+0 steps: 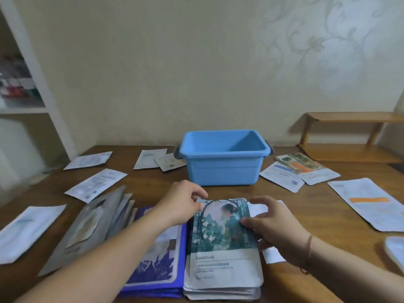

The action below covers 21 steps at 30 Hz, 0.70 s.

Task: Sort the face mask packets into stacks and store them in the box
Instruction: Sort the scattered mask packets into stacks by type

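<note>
An empty blue plastic box (223, 169) stands at the middle back of the wooden table. In front of me lies a stack of teal and white mask packets (223, 254). My left hand (181, 204) pinches the top packet's far left corner. My right hand (275, 224) grips its right edge, thumb on top. A purple stack (157, 261) lies just left of it, partly under my left arm. Further left a grey stack (91, 224) is fanned out.
Loose white packets lie scattered on the table: several at the left (96, 184), two behind the box's left side (150, 158), some at the right (371, 202), and an orange-printed one (301, 165). A wooden bench (349, 136) stands at the back right, shelves (24, 84) at the left.
</note>
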Each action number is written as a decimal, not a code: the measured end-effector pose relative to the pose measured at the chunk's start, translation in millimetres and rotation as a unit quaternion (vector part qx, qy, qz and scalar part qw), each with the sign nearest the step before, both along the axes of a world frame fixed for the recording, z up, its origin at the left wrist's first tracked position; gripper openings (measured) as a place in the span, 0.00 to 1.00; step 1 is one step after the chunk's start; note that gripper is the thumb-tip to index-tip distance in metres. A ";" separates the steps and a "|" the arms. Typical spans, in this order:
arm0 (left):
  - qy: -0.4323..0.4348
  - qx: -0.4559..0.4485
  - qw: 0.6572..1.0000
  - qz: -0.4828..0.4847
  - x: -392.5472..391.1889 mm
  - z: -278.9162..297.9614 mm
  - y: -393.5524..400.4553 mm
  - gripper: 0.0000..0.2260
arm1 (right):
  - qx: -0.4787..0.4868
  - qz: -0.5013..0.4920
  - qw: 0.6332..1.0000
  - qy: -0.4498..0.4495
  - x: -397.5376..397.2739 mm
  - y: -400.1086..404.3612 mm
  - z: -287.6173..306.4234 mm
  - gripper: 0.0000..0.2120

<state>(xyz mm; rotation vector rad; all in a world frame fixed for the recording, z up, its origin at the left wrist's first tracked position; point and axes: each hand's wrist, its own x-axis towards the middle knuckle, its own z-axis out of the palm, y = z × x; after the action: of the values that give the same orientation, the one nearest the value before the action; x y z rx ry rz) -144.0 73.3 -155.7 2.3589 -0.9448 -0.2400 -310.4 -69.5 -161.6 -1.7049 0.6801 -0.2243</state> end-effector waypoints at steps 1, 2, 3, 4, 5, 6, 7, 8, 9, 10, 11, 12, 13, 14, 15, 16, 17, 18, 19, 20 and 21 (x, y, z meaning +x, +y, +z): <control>-0.011 0.002 1.000 0.000 -1.1 -2.6 -1.2 0.11 | -0.045 0.010 0.999 0.011 -0.4 -0.4 1.9 0.27; -0.019 0.007 1.000 -0.001 -2.0 -4.6 -2.1 0.10 | -0.092 0.025 0.995 0.024 -1.5 -0.9 3.5 0.28; -0.025 0.014 1.000 -0.003 -2.7 -5.9 -2.3 0.10 | -0.132 0.043 0.990 0.037 -2.7 -0.7 4.8 0.28; -0.031 0.021 0.999 -0.007 -2.2 -7.0 -1.9 0.09 | -0.162 0.056 0.984 0.047 -4.2 -0.1 5.1 0.29; -0.039 0.026 0.999 -0.012 -1.4 -7.6 -1.7 0.09 | -0.182 0.065 0.980 0.053 -5.2 0.4 4.4 0.28; -0.046 0.031 0.998 -0.018 -0.3 -8.2 -1.5 0.09 | -0.199 0.070 0.976 0.058 -6.1 0.3 2.9 0.27; -0.050 0.034 0.998 -0.024 0.2 -8.0 -1.8 0.09 | -0.217 0.075 0.971 0.063 -7.0 0.3 1.7 0.26; -0.051 0.036 0.998 -0.029 0.3 -7.7 -2.4 0.10 | -0.235 0.081 0.966 0.065 -8.1 0.2 -0.1 0.25; -0.054 0.039 0.997 -0.034 0.1 -7.1 -2.9 0.11 | -0.250 0.085 0.962 0.066 -8.7 -0.5 -1.4 0.25; -0.059 0.041 0.997 -0.037 -0.1 -6.1 -4.0 0.11 | -0.254 0.085 0.961 0.067 -9.0 -1.4 -2.5 0.24; -0.066 0.042 0.996 -0.041 -0.5 -4.6 -4.7 0.11 | -0.245 0.083 0.964 0.064 -9.5 -3.0 -3.2 0.22; -0.076 0.042 0.995 -0.046 -1.3 -3.3 -5.8 0.11 | -0.232 0.077 0.968 0.059 -10.5 -5.3 -3.9 0.21; -0.089 0.037 0.994 -0.056 -2.4 -1.8 -11.8 0.11 | -0.230 0.072 0.969 0.059 -13.0 -11.7 -3.4 0.19; -0.098 0.031 0.992 -0.068 -4.4 0.2 -14.6 0.12 | -0.249 0.075 0.963 0.066 -14.4 -16.6 -2.3 0.17; -0.102 0.025 0.991 -0.084 -8.0 3.7 -19.5 0.12 | -0.285 0.077 0.952 0.082 -15.6 -24.3 -0.3 0.16; -0.101 0.021 0.989 -0.105 -12.3 7.9 -30.0 0.12 | -0.330 0.075 0.936 0.103 -17.9 -37.4 1.8 0.15; -0.099 0.017 0.987 -0.126 -16.5 11.4 -43.4 0.12 | -0.377 0.071 0.915 0.127 -19.5 -52.7 4.5 0.15; -0.096 0.015 0.985 -0.145 -20.6 14.5 -59.6 0.12 | -0.424 0.064 0.890 0.154 -19.8 -70.2 6.7 0.14; -0.093 0.014 0.982 -0.163 -24.4 16.1 -78.3 0.13 | -0.464 0.050 0.866 0.177 -19.2 -90.6 7.6 0.13; -0.086 0.014 0.980 -0.180 -28.0 16.0 -99.1 0.13 | -0.493 0.028 0.848 0.192 -17.5 -112.5 7.2 0.13; -0.075 0.016 0.978 -0.196 -32.1 15.4 -120.6 0.13 | -0.508 -0.001 0.838 0.200 -15.6 -135.4 5.2 0.13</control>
<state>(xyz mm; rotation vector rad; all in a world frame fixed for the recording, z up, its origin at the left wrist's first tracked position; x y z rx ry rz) -176.0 -47.3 -140.3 2.2232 -1.4899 -0.2329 -325.9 -204.9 -156.4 -2.8305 0.9557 -0.2500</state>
